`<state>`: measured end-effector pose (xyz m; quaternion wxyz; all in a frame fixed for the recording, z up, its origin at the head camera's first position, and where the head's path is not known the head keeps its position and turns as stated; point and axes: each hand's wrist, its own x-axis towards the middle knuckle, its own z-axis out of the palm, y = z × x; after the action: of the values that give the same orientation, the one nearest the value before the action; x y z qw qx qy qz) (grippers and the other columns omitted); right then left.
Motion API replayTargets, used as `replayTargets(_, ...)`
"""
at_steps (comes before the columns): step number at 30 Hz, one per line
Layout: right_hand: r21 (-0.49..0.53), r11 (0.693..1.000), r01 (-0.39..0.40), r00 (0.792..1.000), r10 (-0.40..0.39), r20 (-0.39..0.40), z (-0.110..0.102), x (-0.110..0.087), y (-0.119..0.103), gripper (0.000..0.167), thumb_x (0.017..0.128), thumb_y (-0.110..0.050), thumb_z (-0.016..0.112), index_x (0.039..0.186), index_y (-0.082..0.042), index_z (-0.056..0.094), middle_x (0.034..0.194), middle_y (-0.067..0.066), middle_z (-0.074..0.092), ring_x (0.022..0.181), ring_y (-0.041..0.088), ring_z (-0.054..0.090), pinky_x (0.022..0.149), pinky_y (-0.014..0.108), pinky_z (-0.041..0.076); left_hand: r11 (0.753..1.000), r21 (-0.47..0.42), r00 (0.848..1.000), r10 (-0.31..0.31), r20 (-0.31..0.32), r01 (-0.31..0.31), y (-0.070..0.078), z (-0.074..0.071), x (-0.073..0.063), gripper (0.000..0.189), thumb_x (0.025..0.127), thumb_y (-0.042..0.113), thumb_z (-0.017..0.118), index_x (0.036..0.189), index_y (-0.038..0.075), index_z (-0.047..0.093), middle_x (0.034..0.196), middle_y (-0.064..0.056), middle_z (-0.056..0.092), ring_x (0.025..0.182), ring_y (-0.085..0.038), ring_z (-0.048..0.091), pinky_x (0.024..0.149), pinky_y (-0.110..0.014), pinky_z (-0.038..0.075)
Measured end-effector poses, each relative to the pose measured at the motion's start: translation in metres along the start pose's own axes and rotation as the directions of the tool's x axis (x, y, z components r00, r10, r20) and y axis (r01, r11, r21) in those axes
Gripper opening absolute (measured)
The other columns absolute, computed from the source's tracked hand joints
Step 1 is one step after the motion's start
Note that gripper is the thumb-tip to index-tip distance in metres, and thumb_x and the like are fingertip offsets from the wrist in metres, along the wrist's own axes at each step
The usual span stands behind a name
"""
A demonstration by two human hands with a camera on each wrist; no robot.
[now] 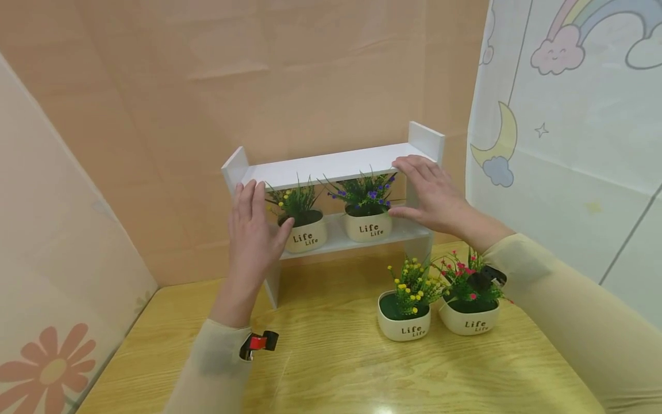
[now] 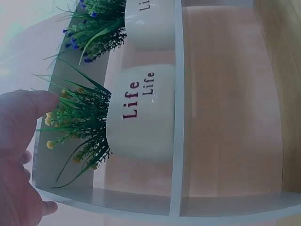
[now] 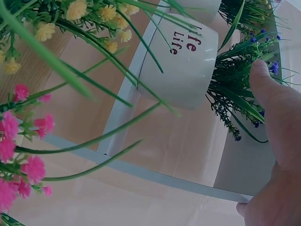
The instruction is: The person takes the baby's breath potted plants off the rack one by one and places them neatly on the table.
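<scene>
A white two-tier shelf [image 1: 331,164] stands against the back wall. At its left end, my left hand [image 1: 250,230] lies with fingers extended along the upright and the thumb spread in front of a potted plant with yellow flowers [image 1: 305,236]. Toward the other end, my right hand [image 1: 431,195] has its fingertips on the upper board's front edge. Its thumb points at a potted plant with purple flowers [image 1: 368,227]. Both plants sit on the lower board in cream pots lettered "Life". In the right wrist view, the right thumb [image 3: 265,82] overlaps the purple flowers.
On the wooden table [image 1: 320,356], in front of the shelf's right end, stand a pot with yellow flowers [image 1: 405,328] and a pot with pink flowers [image 1: 468,319], side by side. The right forearm passes close over the pink ones. Printed cloth walls [image 1: 569,190] enclose the sides.
</scene>
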<state>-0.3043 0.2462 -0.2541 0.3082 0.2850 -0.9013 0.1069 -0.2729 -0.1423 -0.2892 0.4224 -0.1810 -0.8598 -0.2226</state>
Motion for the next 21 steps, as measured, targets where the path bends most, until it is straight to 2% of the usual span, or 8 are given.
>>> replayTargets(11, -0.003, 1.000, -0.005, 1.000, 0.005, 0.009, -0.001, 0.001, -0.003, 0.099, 0.093, -0.036, 0.092, 0.168, -0.008, 0.034, 0.171, 0.022, 0.034, 0.161, 0.045, 0.025, 0.129, 0.069, 0.021, 0.997, -0.080, 0.997, 0.000, -0.075, -0.006, 0.005, -0.001, -0.020, 0.091, 0.097, 0.024, 0.087, 0.167, 0.003, 0.033, 0.171, -0.022, 0.031, 0.167, -0.043, 0.015, 0.132, -0.064, 0.017)
replayTargets(17, 0.001, 1.000, -0.005, 1.000, 0.005, 0.007, 0.000, -0.001, -0.003, 0.100, 0.092, -0.036, 0.092, 0.168, -0.007, 0.033, 0.171, 0.022, 0.034, 0.161, 0.046, 0.024, 0.130, 0.068, 0.019, 0.993, -0.120, 0.997, -0.016, -0.074, 0.007, 0.008, 0.001, -0.032, 0.093, 0.101, 0.033, 0.082, 0.170, 0.001, 0.028, 0.175, -0.021, 0.028, 0.168, -0.042, 0.012, 0.133, -0.062, 0.015)
replayTargets(21, -0.002, 1.000, 0.002, 1.000, -0.002, -0.006, 0.000, -0.001, -0.001, 0.100, 0.092, -0.035, 0.093, 0.167, -0.007, 0.034, 0.170, 0.022, 0.035, 0.161, 0.046, 0.024, 0.130, 0.067, 0.019, 0.987, -0.156, 0.997, -0.034, -0.069, 0.023, 0.013, 0.003, -0.038, 0.093, 0.102, 0.033, 0.081, 0.170, -0.001, 0.028, 0.175, -0.022, 0.028, 0.168, -0.041, 0.012, 0.133, -0.060, 0.016)
